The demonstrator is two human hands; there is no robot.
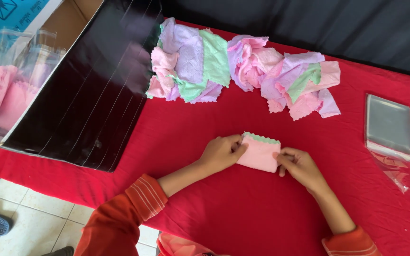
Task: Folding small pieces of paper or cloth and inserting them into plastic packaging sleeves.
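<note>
Both hands pinch the small folded pink cloth with a green zigzag edge [259,151] on the red table [205,128]: left hand [221,152] fingers closed on one end, right hand [297,165] on the other. Light, limp, probably best gripped at its ends.

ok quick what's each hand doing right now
Left hand: closed on the left end of the folded pink cloth.
Right hand: closed on its right end.
</note>
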